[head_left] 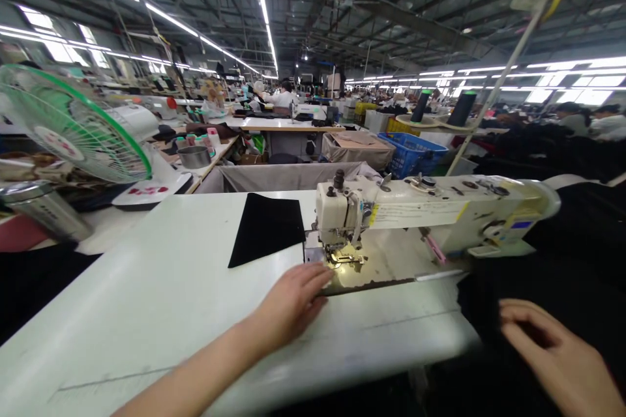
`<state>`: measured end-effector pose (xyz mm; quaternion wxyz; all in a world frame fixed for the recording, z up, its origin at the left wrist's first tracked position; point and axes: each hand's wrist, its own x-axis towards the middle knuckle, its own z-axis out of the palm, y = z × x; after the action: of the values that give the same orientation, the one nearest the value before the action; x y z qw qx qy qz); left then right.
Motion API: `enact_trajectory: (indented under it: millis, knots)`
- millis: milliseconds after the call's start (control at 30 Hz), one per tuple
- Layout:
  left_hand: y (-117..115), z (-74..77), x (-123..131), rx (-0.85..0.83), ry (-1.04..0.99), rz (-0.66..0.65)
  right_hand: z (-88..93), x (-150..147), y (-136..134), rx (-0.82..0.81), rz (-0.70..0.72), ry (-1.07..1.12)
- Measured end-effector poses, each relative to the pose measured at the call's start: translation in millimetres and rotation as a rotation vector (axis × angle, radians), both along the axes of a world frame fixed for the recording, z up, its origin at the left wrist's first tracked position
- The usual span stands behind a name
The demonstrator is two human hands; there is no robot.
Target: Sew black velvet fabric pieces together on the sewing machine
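Glossy white table, cream sewing machine, flat black fabric square at 11 o'clock of open left hand, right hand loosely curled on dark cloth, hands apart.

A black fabric piece is lying on the white table, showing no pattern. The sewing machine is showing cream, carrying a yellow-edged white label and a small blue panel. The fan is wearing a green grille. 2 dark thread cones are standing behind, near a blue basket. Black cloth is filling the right side.
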<state>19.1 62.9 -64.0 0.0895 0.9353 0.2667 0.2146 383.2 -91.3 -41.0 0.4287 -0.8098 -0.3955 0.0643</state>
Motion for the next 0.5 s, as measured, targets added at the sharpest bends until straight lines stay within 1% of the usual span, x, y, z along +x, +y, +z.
enact_trajectory:
  millis: [33,100,133,167,200,233,300,333,367,400,433,467,500]
  knots:
    - [-16.4,4.1,10.3,-0.050,-0.071,-0.080,8.9,-26.0,1.8,-0.001,0.183,0.063]
    - [-41.8,16.2,28.6,-0.173,-0.206,-0.205,23.4,-76.3,10.8,-0.064,0.563,0.282]
    - [-49.9,24.2,35.7,-0.242,-0.276,-0.244,29.1,-97.0,17.2,-0.102,0.697,0.400]
    - [-54.5,33.2,40.9,-0.308,-0.354,-0.248,33.8,-113.0,23.6,-0.114,0.783,0.519]
    - [-56.1,42.9,44.0,-0.366,-0.441,-0.205,38.0,-124.1,28.9,-0.081,0.816,0.637]
    - [-55.2,53.2,44.8,-0.416,-0.519,-0.115,41.8,-130.7,32.2,-0.026,0.816,0.732]
    - [-48.7,74.0,39.8,-0.481,-0.635,0.143,48.8,-134.7,31.5,0.138,0.781,0.858]
    - [-44.4,84.0,34.4,-0.494,-0.678,0.275,51.8,-134.2,28.5,0.215,0.781,0.892]
    - [-39.8,93.3,27.7,-0.499,-0.716,0.380,54.1,-133.3,25.0,0.264,0.806,0.914]
    - [-35.1,101.9,20.3,-0.506,-0.745,0.441,55.7,-132.5,22.3,0.276,0.847,0.930]
    - [-30.0,109.7,12.9,-0.517,-0.762,0.466,56.8,-131.9,21.7,0.255,0.891,0.931]
    - [-24.3,117.2,5.9,-0.538,-0.762,0.467,57.6,-131.6,23.9,0.218,0.918,0.902]
    - [-17.8,124.6,-0.2,-0.574,-0.742,0.454,58.9,-131.2,29.4,0.187,0.915,0.839]
